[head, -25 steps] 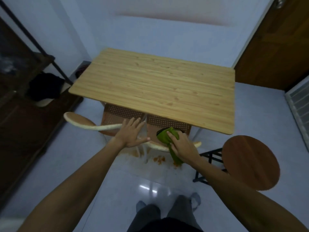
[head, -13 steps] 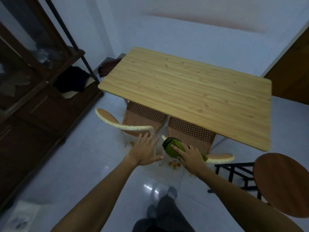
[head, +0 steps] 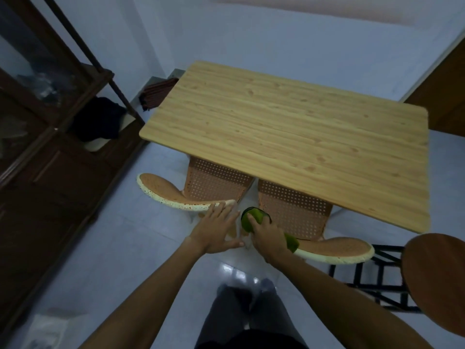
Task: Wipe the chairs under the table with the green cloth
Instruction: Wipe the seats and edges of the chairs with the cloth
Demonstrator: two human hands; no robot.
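Observation:
Two orange plastic chairs with perforated backs are tucked under the light wooden table (head: pixel 289 127). The left chair (head: pixel 214 182) has a cream-edged armrest curving left. The right chair (head: pixel 294 210) has an armrest curving right. My right hand (head: pixel 266 238) presses the green cloth (head: pixel 254 216) onto the top left end of the right chair's backrest. My left hand (head: pixel 216 230) lies flat, fingers spread, on the near end of the left chair's armrest. The seats are hidden beneath the table.
A dark wooden cabinet (head: pixel 37 152) with a black item on its ledge stands along the left wall. A round brown stool (head: pixel 435 280) on a black frame stands at the right. A dark cloth bundle (head: pixel 156 93) lies by the far wall. Glossy pale floor underfoot.
The view has shifted left and closer to the chairs. My right hand with the cloth has slid slightly along the right chair's top edge. My left hand stays on the left chair.

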